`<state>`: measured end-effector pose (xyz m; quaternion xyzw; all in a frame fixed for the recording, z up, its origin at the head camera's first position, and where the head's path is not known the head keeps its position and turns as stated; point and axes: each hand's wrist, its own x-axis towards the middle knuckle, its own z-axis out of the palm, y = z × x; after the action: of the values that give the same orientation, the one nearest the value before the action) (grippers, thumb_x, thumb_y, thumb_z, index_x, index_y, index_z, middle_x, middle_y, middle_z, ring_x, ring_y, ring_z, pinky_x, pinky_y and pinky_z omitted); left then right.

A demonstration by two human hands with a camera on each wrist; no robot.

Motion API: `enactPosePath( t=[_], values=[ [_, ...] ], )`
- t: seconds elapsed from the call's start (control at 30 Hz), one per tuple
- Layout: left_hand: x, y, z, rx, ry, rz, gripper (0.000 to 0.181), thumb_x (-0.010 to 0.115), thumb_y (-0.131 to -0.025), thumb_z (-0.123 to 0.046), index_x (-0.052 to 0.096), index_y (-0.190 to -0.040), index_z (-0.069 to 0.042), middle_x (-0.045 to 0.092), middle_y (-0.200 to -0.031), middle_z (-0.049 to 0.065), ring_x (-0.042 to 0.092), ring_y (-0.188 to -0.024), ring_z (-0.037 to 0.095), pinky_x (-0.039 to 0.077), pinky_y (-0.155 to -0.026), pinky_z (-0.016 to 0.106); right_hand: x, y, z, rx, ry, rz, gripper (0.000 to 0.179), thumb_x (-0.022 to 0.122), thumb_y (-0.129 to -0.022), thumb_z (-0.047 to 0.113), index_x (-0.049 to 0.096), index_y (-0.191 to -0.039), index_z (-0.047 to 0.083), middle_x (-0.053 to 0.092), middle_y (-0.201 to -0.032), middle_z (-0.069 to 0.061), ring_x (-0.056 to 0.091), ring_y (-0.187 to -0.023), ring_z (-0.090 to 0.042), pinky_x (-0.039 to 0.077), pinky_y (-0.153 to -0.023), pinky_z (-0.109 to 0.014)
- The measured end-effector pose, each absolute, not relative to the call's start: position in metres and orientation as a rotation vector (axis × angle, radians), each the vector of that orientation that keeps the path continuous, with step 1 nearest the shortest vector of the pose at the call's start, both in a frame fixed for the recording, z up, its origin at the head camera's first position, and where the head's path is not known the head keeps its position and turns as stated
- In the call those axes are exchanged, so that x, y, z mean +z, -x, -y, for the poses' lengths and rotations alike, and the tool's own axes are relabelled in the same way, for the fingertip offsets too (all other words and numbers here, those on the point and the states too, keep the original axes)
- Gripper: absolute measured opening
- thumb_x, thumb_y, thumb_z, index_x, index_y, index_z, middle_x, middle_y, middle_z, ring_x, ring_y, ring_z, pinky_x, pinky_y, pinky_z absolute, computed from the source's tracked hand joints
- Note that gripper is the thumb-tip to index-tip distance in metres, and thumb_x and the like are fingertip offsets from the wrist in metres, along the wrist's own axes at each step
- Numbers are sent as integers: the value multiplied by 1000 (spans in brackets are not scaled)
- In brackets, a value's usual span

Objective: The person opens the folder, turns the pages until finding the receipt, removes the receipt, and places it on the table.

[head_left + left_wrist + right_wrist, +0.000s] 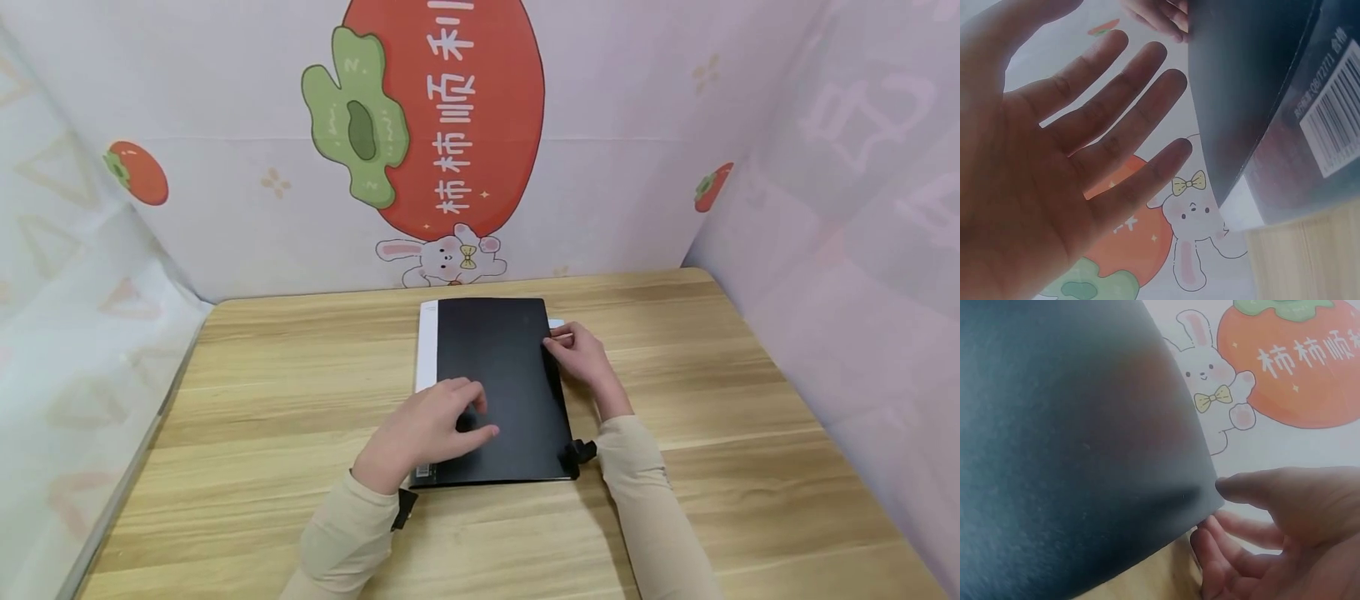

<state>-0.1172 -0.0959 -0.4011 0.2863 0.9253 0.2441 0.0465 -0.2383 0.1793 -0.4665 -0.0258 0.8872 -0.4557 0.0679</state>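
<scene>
A black folder (502, 375) with a white strip (427, 346) along its left side lies flat in the middle of the wooden table (262, 400). My left hand (472, 412) is spread over the lower left of its cover; in the left wrist view that hand (1104, 144) has straight, parted fingers and holds nothing. My right hand (561, 342) is at the cover's right edge. In the right wrist view the thumb lies on top of the black cover (1072, 425) and the fingers (1222, 550) curl under its edge, pinching it. A barcode label (1338, 119) shows on the folder's spine.
A wall sheet printed with a big orange persimmon (450, 108) and a white rabbit (446, 260) stands right behind the table. Pale fabric screens close in the left (75, 333) and right (862, 292) sides. Bare wood surrounds the folder.
</scene>
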Motion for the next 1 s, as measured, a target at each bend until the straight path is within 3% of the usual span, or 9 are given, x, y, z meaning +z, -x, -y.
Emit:
enactPosePath(
  t=[0.37, 0.77, 1.0],
  values=[
    [-397, 118, 97, 781, -898, -2854, 27, 79, -96, -37, 69, -104, -13, 69, -104, 1, 65, -91, 18, 56, -80, 35, -453, 236, -184, -1518, 45, -2557, 44, 62, -108, 23, 54, -144, 0, 63, -132, -25, 62, -119, -38, 54, -93, -46],
    [-383, 117, 107, 867, -965, -2978, 30, 82, -93, -38, 71, -107, -14, 68, -103, -1, 65, -94, 16, 58, -84, 33, -417, 226, -188, -1718, 248, -2451, 46, 62, -108, 17, 54, -152, 5, 64, -126, -22, 64, -91, -17, 54, -79, -35],
    [-377, 117, 113, 890, -982, -3063, 30, 84, -91, -35, 71, -106, -13, 68, -101, -1, 64, -91, 15, 58, -80, 32, -398, 216, -188, -1752, 359, -2345, 54, 63, -106, 10, 47, -158, 6, 58, -133, -23, 66, -99, -19, 56, -83, -31]
  ],
)
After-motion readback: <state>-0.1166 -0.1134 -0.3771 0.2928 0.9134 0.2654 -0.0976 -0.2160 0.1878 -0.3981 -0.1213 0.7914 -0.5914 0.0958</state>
